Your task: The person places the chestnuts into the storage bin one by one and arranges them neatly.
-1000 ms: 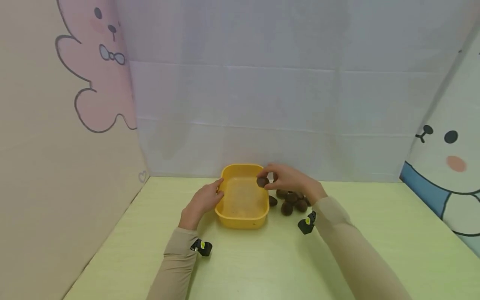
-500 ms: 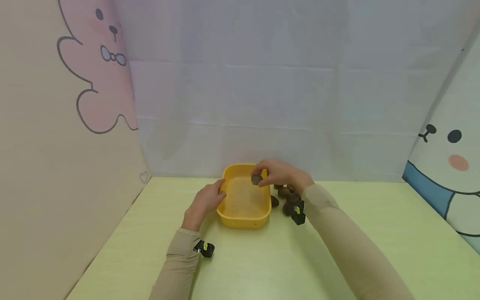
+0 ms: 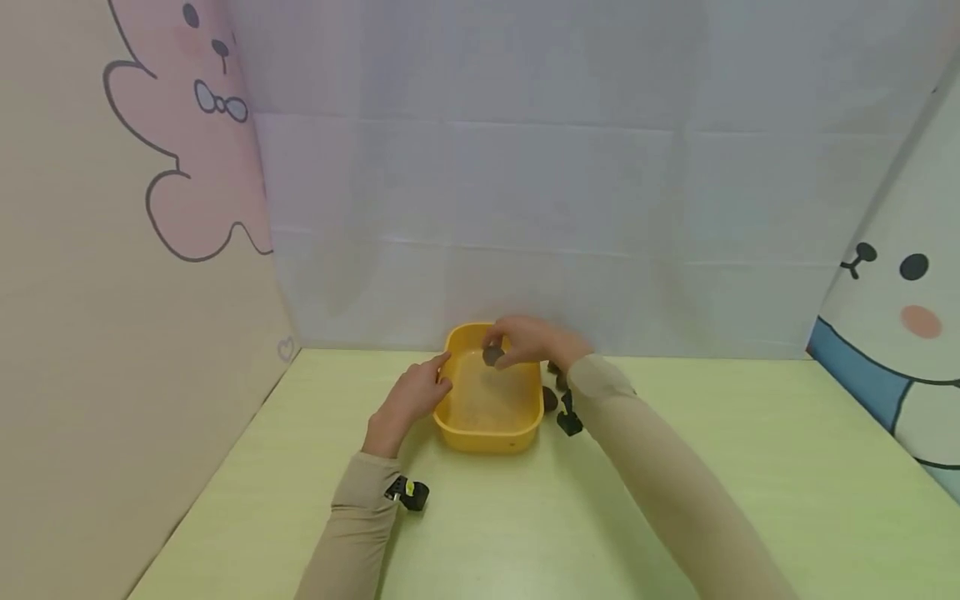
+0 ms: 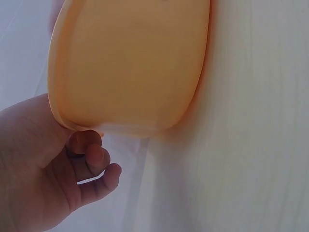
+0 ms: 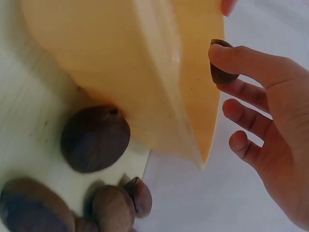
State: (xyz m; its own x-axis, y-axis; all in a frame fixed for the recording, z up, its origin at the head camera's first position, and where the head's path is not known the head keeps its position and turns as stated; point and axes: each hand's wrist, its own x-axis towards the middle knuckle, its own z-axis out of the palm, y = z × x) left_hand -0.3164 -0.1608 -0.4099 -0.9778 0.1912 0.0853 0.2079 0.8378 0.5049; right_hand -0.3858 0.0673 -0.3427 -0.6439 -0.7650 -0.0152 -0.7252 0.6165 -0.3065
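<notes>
Yellow plastic makes up the oblong, round-cornered open tub [image 3: 487, 442] at the far side of the pale yellow-green bench [image 3: 480, 533], near the creased whitish sheet [image 3: 480, 175] behind. The left hand [image 3: 411, 395] grips its left rim. The right hand [image 3: 531, 338] pinches a dark brown, roundish nut [image 3: 492, 356] between thumb and fingertip, over the tub's far part; its other fingers are loosely bent.

Outside the tub's right wall, a larger dark brown oval nut [image 5: 95, 138] lies on the bench right up against it, and several more brown nuts [image 5: 113, 208] cluster just beyond. That wall stands between them and the tub's inside. In the head view, the right forearm in its beige sleeve [image 3: 667, 475] and a small black wrist camera [image 3: 569, 418] hide much of the cluster, so its count cannot be told. A pink cartoon bear [image 3: 210, 200] decorates the left wall panel; a white cartoon figure [image 3: 911, 358] the right.
</notes>
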